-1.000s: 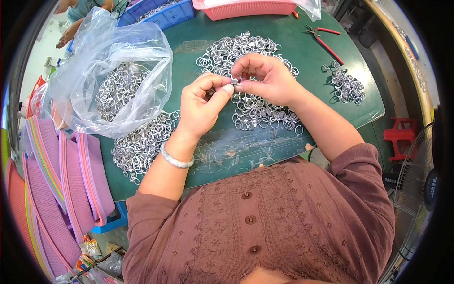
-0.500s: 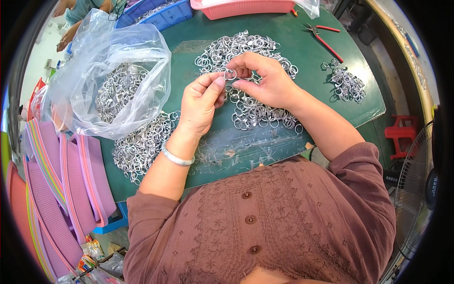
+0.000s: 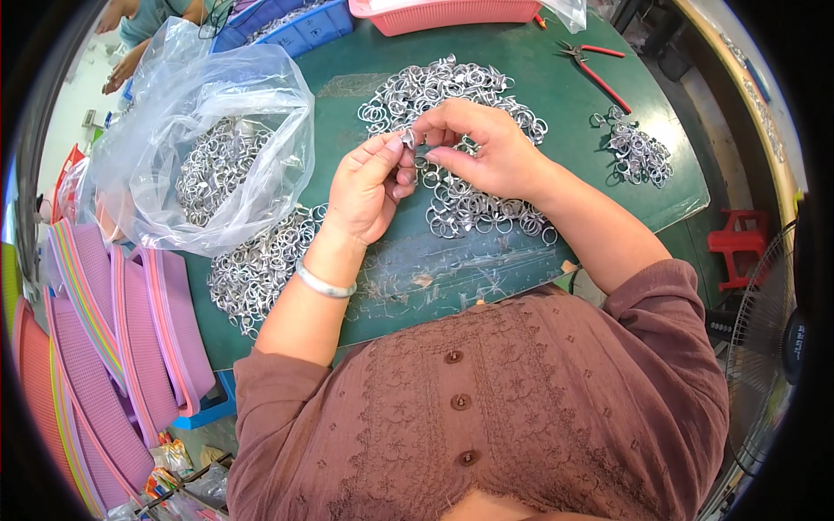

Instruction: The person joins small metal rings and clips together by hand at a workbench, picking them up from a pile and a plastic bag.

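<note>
My left hand (image 3: pixel 369 187) and my right hand (image 3: pixel 482 148) meet above a green table (image 3: pixel 539 78), both pinching one small silver key ring (image 3: pixel 408 139) between their fingertips. Directly under the hands spreads a wide heap of silver key rings (image 3: pixel 469 204). A second heap of rings (image 3: pixel 256 269) lies to the left by my left wrist, which wears a silver bangle (image 3: pixel 326 282).
A clear plastic bag (image 3: pixel 204 148) holding more rings stands at the left. A small cluster of rings (image 3: pixel 638 152) and red-handled pliers (image 3: pixel 595 65) lie at the right. Pink basket (image 3: pixel 443 13) and blue crate (image 3: pixel 295 26) sit at the back. Stacked pink straps (image 3: pixel 130 347) hang at the left.
Both hands have shifted slightly left and lowered toward the heap, still working the same ring between the fingertips.
</note>
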{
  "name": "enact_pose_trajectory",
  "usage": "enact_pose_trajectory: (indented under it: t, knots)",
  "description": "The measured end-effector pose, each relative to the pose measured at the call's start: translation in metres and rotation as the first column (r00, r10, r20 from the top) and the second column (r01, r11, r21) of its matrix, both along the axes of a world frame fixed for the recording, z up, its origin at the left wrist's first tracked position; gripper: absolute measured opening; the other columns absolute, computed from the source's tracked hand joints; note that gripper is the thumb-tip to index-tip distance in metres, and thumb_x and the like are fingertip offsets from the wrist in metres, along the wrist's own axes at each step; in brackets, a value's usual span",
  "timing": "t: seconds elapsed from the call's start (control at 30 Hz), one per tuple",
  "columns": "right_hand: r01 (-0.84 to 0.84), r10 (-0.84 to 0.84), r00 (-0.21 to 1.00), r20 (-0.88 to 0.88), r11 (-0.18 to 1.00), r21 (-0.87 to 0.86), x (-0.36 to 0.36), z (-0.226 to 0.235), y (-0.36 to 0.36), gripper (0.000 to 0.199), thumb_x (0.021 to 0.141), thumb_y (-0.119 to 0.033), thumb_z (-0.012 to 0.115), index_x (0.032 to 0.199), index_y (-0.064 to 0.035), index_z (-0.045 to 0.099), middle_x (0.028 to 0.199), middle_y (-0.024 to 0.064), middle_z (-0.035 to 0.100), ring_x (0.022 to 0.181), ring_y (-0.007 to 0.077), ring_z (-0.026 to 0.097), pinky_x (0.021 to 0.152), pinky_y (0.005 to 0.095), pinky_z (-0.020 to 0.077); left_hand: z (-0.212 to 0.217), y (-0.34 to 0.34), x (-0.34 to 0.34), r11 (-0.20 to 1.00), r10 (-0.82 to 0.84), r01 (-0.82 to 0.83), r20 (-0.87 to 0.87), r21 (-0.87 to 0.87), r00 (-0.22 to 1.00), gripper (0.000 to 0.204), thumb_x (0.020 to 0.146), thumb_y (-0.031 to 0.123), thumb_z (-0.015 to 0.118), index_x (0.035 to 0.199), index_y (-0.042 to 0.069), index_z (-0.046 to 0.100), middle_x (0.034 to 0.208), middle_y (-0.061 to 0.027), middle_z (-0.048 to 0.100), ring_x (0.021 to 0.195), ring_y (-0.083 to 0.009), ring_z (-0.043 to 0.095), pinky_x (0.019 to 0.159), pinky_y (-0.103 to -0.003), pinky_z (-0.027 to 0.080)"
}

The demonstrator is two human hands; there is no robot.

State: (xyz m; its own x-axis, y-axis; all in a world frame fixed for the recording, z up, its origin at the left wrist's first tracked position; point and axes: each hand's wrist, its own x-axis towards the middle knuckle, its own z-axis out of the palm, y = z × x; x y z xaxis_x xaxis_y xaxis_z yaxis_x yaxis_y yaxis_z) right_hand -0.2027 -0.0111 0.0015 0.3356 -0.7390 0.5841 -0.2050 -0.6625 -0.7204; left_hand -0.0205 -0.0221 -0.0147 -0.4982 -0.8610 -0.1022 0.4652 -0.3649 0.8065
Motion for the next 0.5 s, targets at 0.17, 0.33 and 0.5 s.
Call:
enact_pose_trajectory:
  t: [0.17,0.33,0.5]
  knots:
    - [0.012,-0.011,1.000,-0.028,0.999,0.035,-0.0007,-0.0008,-0.0014,0.025,0.071,0.004,0.060,0.095,-0.0035,0.058,0.074,0.0026,0.054,0.065,0.0114,0.051,0.060,0.0238,0.0428,0.0005,-0.0026,0.0019,0.997,-0.033,0.039,-0.088,0.066,0.996,0.016,0.088,0.013,0.049,0.094,0.001,0.057,0.071,-0.0002,0.052,0.059,-0.0086,0.044,0.049,-0.020,0.035]
    - [0.022,-0.020,0.998,-0.051,0.999,0.038,-0.0014,0.0012,-0.0011,0.023,0.072,0.003,0.060,0.094,-0.0035,0.058,0.072,0.0020,0.053,0.065,0.0105,0.050,0.059,0.0234,0.0420,0.0016,-0.0033,0.0030,0.992,-0.081,0.093,-0.123,0.089,0.989,0.020,0.090,0.015,0.046,0.098,0.000,0.055,0.075,-0.0007,0.048,0.061,-0.0086,0.041,0.049,-0.019,0.032]
    - [0.037,-0.036,0.999,-0.014,0.999,0.012,-0.0010,-0.0018,-0.0024,0.019,0.074,0.002,0.059,0.092,-0.0032,0.058,0.070,0.0038,0.052,0.062,0.0112,0.051,0.056,0.0236,0.0425,0.0016,-0.0043,0.0038,0.988,-0.089,0.106,-0.140,0.116,0.986,0.020,0.088,0.016,0.048,0.097,-0.001,0.056,0.074,-0.0008,0.049,0.061,-0.0086,0.042,0.049,-0.019,0.032]
